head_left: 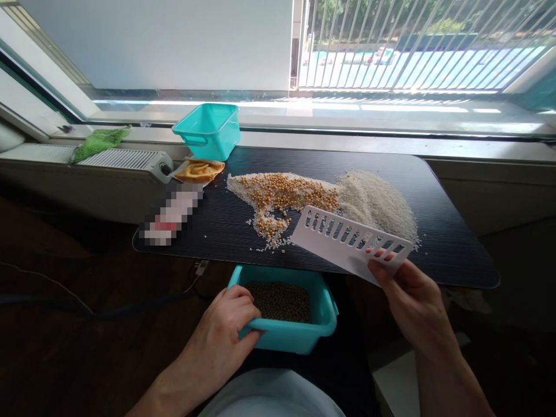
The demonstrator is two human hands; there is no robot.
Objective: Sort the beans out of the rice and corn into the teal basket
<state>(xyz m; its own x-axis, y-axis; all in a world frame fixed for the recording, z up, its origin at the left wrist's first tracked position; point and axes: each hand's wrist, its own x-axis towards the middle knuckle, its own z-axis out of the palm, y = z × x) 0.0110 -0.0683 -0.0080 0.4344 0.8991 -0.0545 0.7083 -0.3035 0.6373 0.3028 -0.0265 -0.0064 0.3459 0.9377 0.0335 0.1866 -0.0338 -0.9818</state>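
My left hand point(232, 324) grips the near left rim of a turquoise plastic bin point(291, 339) below the table's front edge. Many small brownish round grains point(280, 302) lie in that bin. In my right hand point(410, 295) is a flat white plastic strip point(332, 249) with a row of slots, pinched at its right end. It slants over the table's front edge, its left end close to the spilled grains. On the dark tabletop, orange-yellow peas point(282, 192) lie mixed over white rice. A larger heap of rice point(376, 200) spreads to the right, partly hidden by the strip.
A second turquoise bin point(212, 139) stands at the table's back left corner. By it lie a yellow-orange packet point(198, 171) and a blurred-out item point(174, 214). A green cloth point(99, 142) rests on the radiator point(125, 159). Behind the dark table point(452, 231) is a window.
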